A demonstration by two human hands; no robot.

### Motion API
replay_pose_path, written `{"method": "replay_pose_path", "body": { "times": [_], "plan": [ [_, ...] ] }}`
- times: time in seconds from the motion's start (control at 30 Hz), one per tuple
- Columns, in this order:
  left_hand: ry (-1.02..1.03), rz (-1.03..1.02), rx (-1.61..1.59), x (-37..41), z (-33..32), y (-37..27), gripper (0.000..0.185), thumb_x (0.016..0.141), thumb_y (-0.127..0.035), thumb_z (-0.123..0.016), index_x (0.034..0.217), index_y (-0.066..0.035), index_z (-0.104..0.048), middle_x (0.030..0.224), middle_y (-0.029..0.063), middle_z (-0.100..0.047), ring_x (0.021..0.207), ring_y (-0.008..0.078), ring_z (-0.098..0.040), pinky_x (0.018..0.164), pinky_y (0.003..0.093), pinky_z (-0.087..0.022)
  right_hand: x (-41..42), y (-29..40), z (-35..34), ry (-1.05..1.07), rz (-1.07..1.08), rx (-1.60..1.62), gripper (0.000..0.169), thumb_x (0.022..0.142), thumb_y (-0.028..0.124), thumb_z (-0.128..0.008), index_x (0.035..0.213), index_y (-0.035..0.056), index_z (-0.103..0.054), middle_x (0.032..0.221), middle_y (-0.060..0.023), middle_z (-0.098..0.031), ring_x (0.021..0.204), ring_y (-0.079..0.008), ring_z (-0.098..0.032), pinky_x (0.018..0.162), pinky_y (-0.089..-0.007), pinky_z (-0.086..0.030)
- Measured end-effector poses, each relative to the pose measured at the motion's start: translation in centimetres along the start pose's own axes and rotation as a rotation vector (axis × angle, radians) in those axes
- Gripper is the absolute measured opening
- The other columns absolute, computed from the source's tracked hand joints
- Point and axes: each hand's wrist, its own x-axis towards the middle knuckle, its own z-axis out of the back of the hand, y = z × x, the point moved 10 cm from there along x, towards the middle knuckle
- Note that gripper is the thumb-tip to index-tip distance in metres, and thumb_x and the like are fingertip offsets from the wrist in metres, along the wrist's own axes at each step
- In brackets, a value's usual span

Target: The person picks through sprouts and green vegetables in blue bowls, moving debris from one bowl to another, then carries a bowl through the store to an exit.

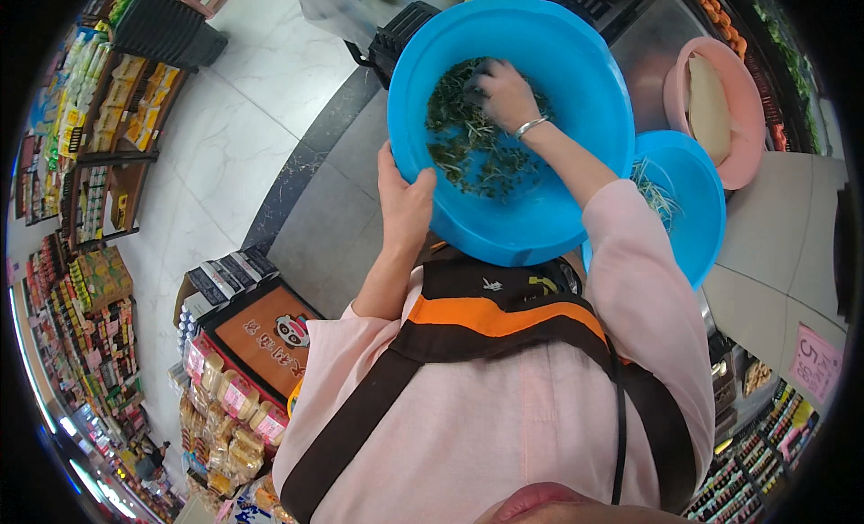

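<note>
A large blue plastic basin (560, 217) is tilted in front of me, with leafy green sprouts (466, 136) spread over its bottom. My left hand (405, 200) grips the basin's rim at the lower left, thumb on the inner side. Inside the basin, my right hand (503, 95), with a silver bracelet on the wrist, reaches into the greens; its fingertips are dark and blurred, so their hold on the sprouts is unclear. A smaller blue basin (698, 220) stands to the right, partly behind my right arm, and contains pale thin sprouts (655, 193).
A pink basin (749, 125) holding a pale object stands at the upper right. Black plastic crates (408, 31) are beyond the large basin. Packaged bread (236, 450) and boxes stand at lower left. Shop shelves (101, 159) line the far left, across a tiled floor (250, 71).
</note>
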Motion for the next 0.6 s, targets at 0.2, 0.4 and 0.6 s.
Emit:
{"method": "replay_pose_path", "body": {
  "times": [0.2, 0.4, 0.6],
  "plan": [
    [0.02, 0.036, 0.026, 0.1, -0.2, -0.3, 0.055, 0.081, -0.001, -0.054, 0.133, 0.004, -0.037, 0.105, 0.009, -0.056, 0.086, 0.0138, -0.054, 0.076, 0.0275, -0.046, -4.5, -9.7, 0.7, -0.103, -0.872, 0.904, 0.021, 0.085, 0.029, -0.073, 0.09, 0.0088, -0.071, 0.083, -0.0031, -0.068, 0.071, -0.0122, -0.061, 0.063, -0.0275, -0.05],
    [0.045, 0.029, 0.001, 0.3, -0.4, 0.0, 0.057, 0.081, -0.002, -0.056, 0.134, 0.005, -0.036, 0.108, 0.0101, -0.057, 0.089, 0.0156, -0.055, 0.079, 0.0292, -0.046, -8.6, -10.3, 0.9, -0.008, -1.139, 1.248, 0.026, 0.087, 0.028, -0.071, 0.1, 0.0057, -0.067, 0.081, 0.0003, -0.062, 0.072, -0.0079, -0.058, 0.065, -0.0236, -0.05],
    [0.051, 0.046, -0.006, 0.2, 0.0, 0.3, 0.058, 0.082, -0.003, -0.057, 0.135, 0.005, -0.035, 0.111, 0.0102, -0.056, 0.091, 0.0159, -0.055, 0.08, 0.0296, -0.046, -12.8, -7.2, 15.9, -0.219, -0.959, 1.115, 0.026, 0.093, 0.023, -0.063, 0.11, 0.0028, -0.066, 0.089, -0.0009, -0.062, 0.076, -0.0078, -0.058, 0.071, -0.0228, -0.05]
  ]
}}
